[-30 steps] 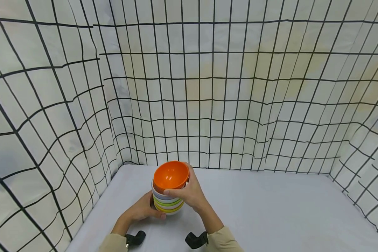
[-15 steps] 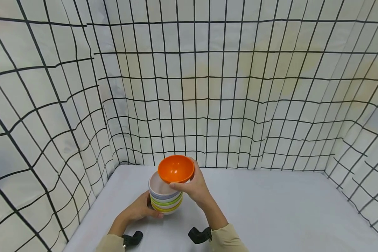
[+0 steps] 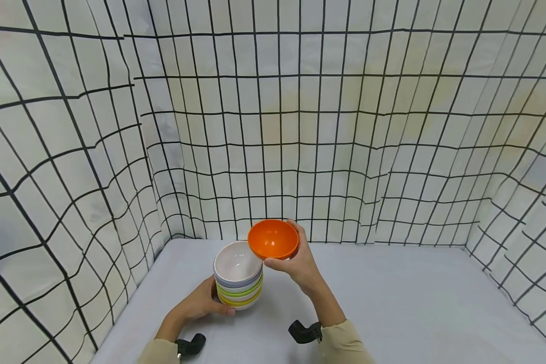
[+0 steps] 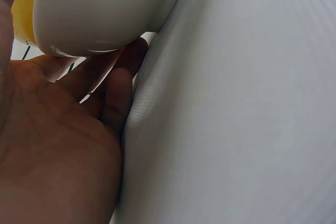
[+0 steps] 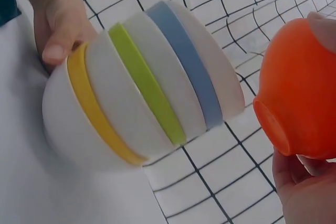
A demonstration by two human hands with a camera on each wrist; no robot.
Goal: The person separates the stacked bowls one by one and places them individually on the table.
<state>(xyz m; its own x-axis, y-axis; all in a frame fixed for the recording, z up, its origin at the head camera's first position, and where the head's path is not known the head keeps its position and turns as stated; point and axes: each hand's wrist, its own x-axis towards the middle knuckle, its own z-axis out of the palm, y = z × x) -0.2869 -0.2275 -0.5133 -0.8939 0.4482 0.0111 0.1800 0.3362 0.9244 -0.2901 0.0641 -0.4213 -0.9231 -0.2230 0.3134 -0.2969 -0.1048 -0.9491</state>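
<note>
An orange bowl (image 3: 273, 239) is held up by my right hand (image 3: 302, 268), thumb at the near side and fingers behind the rim. In the right wrist view the orange bowl (image 5: 302, 87) hangs apart from the stack. Just left of it stands a stack of white bowls (image 3: 238, 283) with yellow, green and blue-grey bands, its pale pinkish top bowl (image 3: 237, 262) uncovered. My left hand (image 3: 202, 302) grips the stack low on its left side, thumb in front. In the left wrist view its fingers (image 4: 118, 93) curl around the white bottom bowl (image 4: 105, 11), close to the table.
A white-covered table (image 3: 391, 303) spreads out to the right of the stack. Behind and to the left rise white walls with a black grid (image 3: 273, 126). Black camera mounts (image 3: 306, 332) sit at both wrists.
The right hand has lifted the orange bowl out of the stack's top and carried it right. The pale bowl beneath is now exposed. The left hand stays on the stack.
</note>
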